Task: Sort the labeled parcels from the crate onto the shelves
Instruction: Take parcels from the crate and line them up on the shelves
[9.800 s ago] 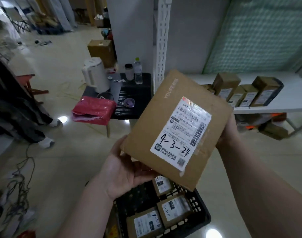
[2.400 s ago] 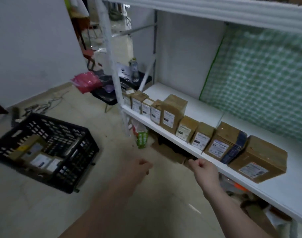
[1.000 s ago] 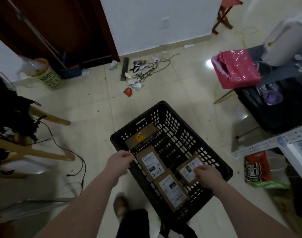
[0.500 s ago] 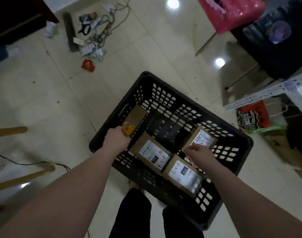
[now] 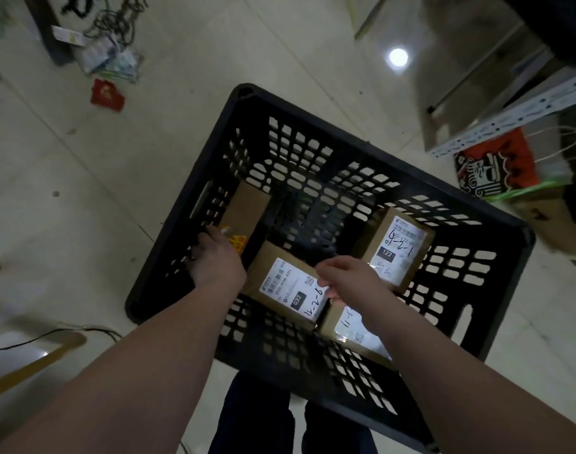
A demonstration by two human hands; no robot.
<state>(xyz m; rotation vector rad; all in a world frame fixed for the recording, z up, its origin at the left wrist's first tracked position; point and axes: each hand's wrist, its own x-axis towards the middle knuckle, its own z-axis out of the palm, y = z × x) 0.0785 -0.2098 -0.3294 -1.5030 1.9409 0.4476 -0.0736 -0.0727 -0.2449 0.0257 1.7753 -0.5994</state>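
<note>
Both arms reach down into the black crate (image 5: 345, 139), which stands on the tiled floor (image 5: 100, 191). The right hand (image 5: 352, 276) is curled over the near right edge of the parcel labeled 032 (image 5: 290, 286); the thumb lies on top of the white label and the fingertips (image 5: 333, 294) hook down over the parcel's edge, pinching it. This parcel lies flat on the crate bottom, between the two hands. The left hand (image 5: 219, 262) sits just left of it, back turned up, at the end of a plain brown carton (image 5: 247, 208) that leans along the crate's left wall. Its fingers are hidden by the hand's back, so whether they hold the carton cannot be told. Just beyond the right hand lies the parcel labeled 122 (image 5: 394, 247), label up. Under the right wrist a fourth parcel (image 5: 352, 332) shows, partly covered by the forearm and touching the 032 parcel. Far beyond the left hand a red packet (image 5: 107, 96) lies on the floor. Past the crate, to the right of the right hand, an orange bag (image 5: 496, 165) sits beneath a white perforated shelf rail (image 5: 509, 119).
</note>
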